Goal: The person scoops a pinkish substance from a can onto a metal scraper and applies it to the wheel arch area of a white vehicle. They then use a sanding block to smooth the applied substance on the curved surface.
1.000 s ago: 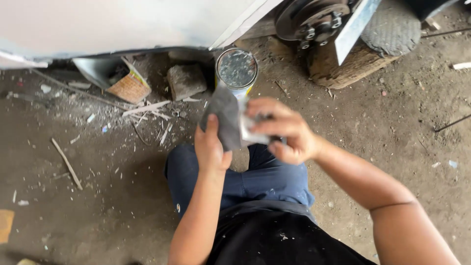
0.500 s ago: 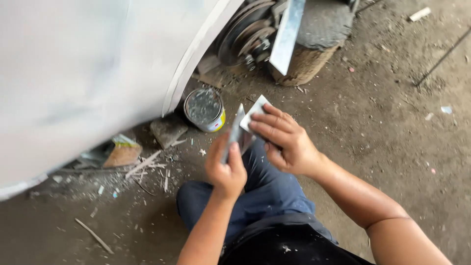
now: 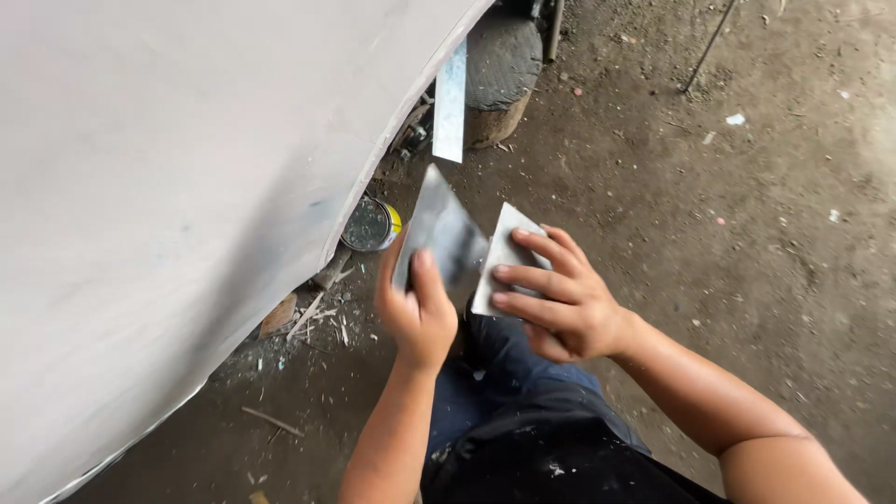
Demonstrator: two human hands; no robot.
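The tin has slid left, now tucked under the panel's edge, and both hands have risen. The left hand [image 3: 420, 313] grips a flat, dull grey metal scraper [image 3: 441, 233], smeared dark. The right hand [image 3: 560, 299] pinches a paler, smaller blade [image 3: 499, 257] just beside it. Behind them a round tin [image 3: 371, 225] sits on the gritty dirt floor [image 3: 747, 233], below the smooth white panel [image 3: 187, 187].

grey panel [image 3: 168, 187]; dark-smeared grey blade [image 3: 443, 233]; yellow-rimmed can [image 3: 371, 225]; blue trousers [image 3: 523, 373].
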